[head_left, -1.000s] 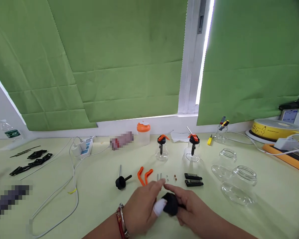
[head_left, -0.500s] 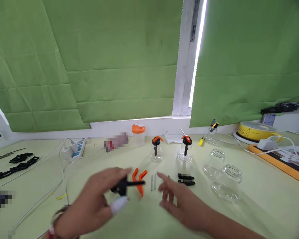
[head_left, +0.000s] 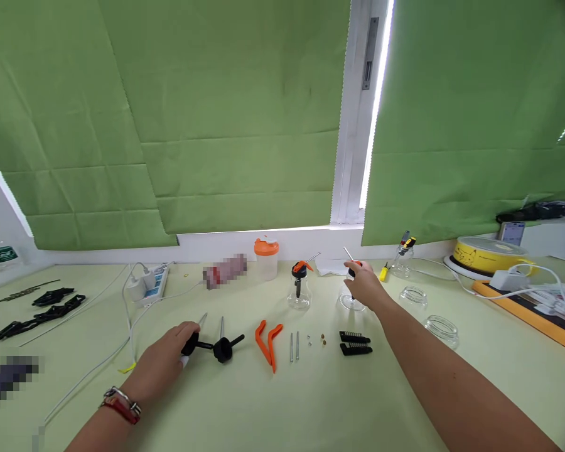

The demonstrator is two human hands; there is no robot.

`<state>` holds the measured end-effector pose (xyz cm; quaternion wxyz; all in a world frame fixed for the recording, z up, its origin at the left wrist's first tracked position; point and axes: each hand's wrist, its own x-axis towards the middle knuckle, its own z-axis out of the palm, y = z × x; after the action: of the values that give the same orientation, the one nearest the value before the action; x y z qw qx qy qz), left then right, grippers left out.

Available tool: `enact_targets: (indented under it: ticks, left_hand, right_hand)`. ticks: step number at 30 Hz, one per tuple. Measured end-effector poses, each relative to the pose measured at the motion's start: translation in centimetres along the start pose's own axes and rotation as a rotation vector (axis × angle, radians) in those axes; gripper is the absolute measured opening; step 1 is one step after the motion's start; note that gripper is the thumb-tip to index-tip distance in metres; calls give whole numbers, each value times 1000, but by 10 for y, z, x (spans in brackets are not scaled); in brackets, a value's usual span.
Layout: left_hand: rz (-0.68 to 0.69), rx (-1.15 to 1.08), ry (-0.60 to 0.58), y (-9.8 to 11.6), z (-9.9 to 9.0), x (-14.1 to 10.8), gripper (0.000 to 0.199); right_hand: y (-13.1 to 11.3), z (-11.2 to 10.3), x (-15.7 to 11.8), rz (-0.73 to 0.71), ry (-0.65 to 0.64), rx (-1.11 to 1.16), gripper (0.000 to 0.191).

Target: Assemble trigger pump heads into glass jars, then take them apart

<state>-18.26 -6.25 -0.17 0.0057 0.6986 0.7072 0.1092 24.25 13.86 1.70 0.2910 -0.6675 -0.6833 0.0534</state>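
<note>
My left hand (head_left: 167,355) is closed around a black cap piece (head_left: 189,343) with a thin stem, low over the table. Next to it a second black cap piece (head_left: 223,349) stands with a stem up and a side arm. My right hand (head_left: 365,285) reaches far forward, its fingers wrapped round the black-and-orange top (head_left: 355,268) of a small glass bottle (head_left: 352,303). A matching glass bottle (head_left: 300,298) with an orange lever stands to its left. Between my hands lie two orange levers (head_left: 269,346), two metal pins (head_left: 294,347), several tiny fittings (head_left: 322,341) and black spring-fitted handles (head_left: 355,343).
Open glass jars (head_left: 441,331) stand at the right, near an orange tray (head_left: 527,307) with cables. A power strip (head_left: 154,285) and white cords lie left, beside black parts (head_left: 42,317). Along the back are an orange-lidded cup (head_left: 266,260) and a yellow round case (head_left: 492,254).
My right hand has moved forward from the table's middle onto the right bottle's top. My left hand has moved left and lowered with the black cap piece. The view has shifted slightly.
</note>
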Motion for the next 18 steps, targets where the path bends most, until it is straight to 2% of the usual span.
enact_targets:
  ticks: [3, 5, 7, 10, 12, 15, 16, 18]
  left_hand:
    - [42, -49, -28, 5, -1, -1, 58]
    - [48, -60, -36, 8, -3, -3, 61]
    - [14, -46, -37, 10, -6, -5, 65]
    - [-56, 5, -10, 14, -12, -7, 69]
    - [-53, 22, 29, 22, -17, -8, 66]
    - [41, -53, 77, 46, -27, -10, 52]
    - [101, -113, 83, 58, -31, -13, 48]
    - [206, -288, 57, 88, -36, -19, 50]
  right_hand:
    - [7, 4, -2, -3, 13, 5, 38]
    - [6, -1, -6, -9, 58, 3, 36]
    - [2, -12, -11, -38, 142, -7, 37]
    - [-11, -41, -27, -131, 286, 6, 39]
    - [-22, -64, -46, -230, 336, 79, 42]
    - [-37, -90, -88, -360, 320, 190, 51]
    - [-41, -95, -104, -410, 298, 223, 53]
    - [-49, -96, -137, -486, 172, 271, 54]
